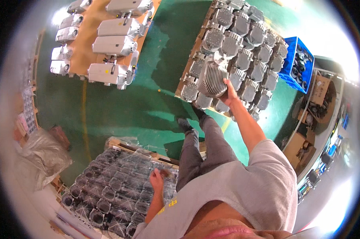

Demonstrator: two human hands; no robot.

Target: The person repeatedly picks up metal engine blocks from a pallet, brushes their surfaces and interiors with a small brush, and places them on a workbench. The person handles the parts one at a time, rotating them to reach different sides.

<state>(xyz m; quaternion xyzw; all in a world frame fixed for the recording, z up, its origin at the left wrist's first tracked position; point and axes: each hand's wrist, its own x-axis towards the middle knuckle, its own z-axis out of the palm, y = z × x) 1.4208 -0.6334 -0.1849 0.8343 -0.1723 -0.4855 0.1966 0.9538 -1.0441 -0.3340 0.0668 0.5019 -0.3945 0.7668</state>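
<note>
My right hand is closed on the near right side of a grey finned metal housing. The housing is tilted, its ribs facing me, above the near edge of a pallet load of similar grey finned housings. Whether it touches the ones beneath cannot be told. My left hand hangs low beside my left leg, over a second pallet of dark grey castings under clear plastic film. Its fingers are blurred and partly hidden, so its grip cannot be made out.
Silver finished units stand in rows on a brown-topped platform at the far left. A blue crate with dark round parts is at the right, near cardboard boxes on a rack. Crumpled plastic sheeting lies left on the green floor.
</note>
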